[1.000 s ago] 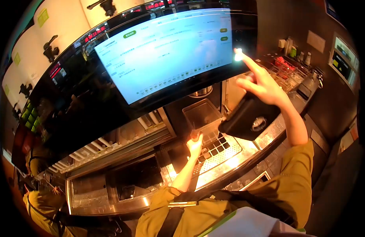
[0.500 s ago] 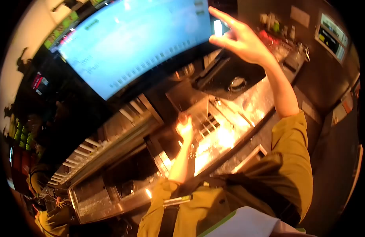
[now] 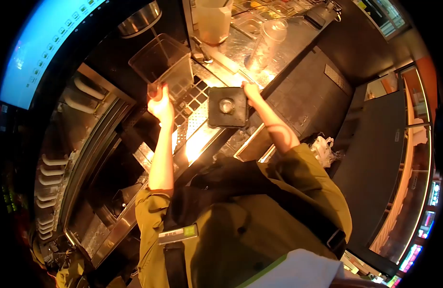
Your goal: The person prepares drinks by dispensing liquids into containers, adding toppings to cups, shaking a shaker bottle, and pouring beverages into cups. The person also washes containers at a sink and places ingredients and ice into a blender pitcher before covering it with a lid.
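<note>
My left hand (image 3: 161,108) is closed around the near side of a clear square-mouthed jug (image 3: 183,67), probably at its handle. Below a metal cylinder (image 3: 141,20), a thin line runs down into the jug; I cannot tell whether it is liquid or a rod. In my right hand (image 3: 251,92) is a black square lid (image 3: 226,117) with a round knob in its middle, gripped at its right edge. The lid is held over the counter edge, apart from the jug. Beneath both hands lies a metal grate (image 3: 195,98) in brightly lit steel.
Up the counter stand a tall clear container (image 3: 214,21) and a clear cup (image 3: 269,41), with metal food pans (image 3: 248,21) behind. A lit screen (image 3: 39,48) hangs at upper left. Curved white handles (image 3: 53,173) line the left unit. A dark counter (image 3: 307,96) lies to the right.
My right hand has come down from the screen and now holds the black lid. The view has swung, putting the screen at upper left. My left hand now shows with the clear jug.
</note>
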The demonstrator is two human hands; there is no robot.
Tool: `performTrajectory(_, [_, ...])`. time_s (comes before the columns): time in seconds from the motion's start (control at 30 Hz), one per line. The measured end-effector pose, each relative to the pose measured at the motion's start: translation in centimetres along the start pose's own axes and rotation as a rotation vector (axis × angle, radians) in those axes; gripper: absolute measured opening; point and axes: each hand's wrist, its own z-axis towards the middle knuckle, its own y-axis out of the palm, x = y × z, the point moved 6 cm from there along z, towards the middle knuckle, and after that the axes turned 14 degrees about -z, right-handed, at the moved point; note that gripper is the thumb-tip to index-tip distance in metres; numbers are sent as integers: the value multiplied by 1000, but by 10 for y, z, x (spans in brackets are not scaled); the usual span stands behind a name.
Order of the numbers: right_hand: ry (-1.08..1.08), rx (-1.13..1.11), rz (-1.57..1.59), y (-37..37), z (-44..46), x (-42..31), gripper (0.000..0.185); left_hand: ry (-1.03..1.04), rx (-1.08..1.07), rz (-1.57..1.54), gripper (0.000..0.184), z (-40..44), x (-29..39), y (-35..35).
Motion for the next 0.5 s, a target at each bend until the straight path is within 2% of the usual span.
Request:
performTrajectory(0.03, [-97,138,-130,-2,-5,-10,31,97,2,-56,25,-1,4,0])
performTrajectory(0.1, [-318,332,-336,-15,-31,-46,34,32,-12,-32,20,0,-1,-1])
performTrajectory(0.13, [-387,300,-530,-12,-32,-51,34,-20,-24,-30,16,-1,2,-2])
performTrajectory(0.17, [-419,242,-829,-17,-49,-70,34,-23,-57,-188,14,-4,6,2])
performTrajectory(0.2, [-712,549,-889,-26,-51,-73,29,9,-79,-339,15,-4,14,3])
performTrajectory(0.23, [-539,532,-532,-56,-85,-107,28,33,-143,-214,16,-8,24,3])
performTrajectory(0.27, [-661,676,-463,-80,-82,-121,35,-146,-66,-642,38,-11,8,8])
performTrajectory(0.3, [-781,822,-407,-103,-79,-133,44,12,-15,-351,52,-20,14,-5])
performTrajectory(0.33, [-809,985,-315,-129,-66,-135,58,147,78,-47,65,-30,20,-18])
performTrajectory(0.37, [-767,1033,-272,-151,-41,-143,74,258,49,-43,64,-46,27,-28])
performTrajectory(0.43, [-672,937,-165,-179,14,-161,95,394,-76,-86,57,-71,30,-13])
performTrajectory(0.47, [-644,813,-146,-181,36,-175,100,413,-160,-133,50,-80,31,11])
performTrajectory(0.5, [-664,689,-101,-178,64,-178,97,361,-361,-195,30,-86,56,43])
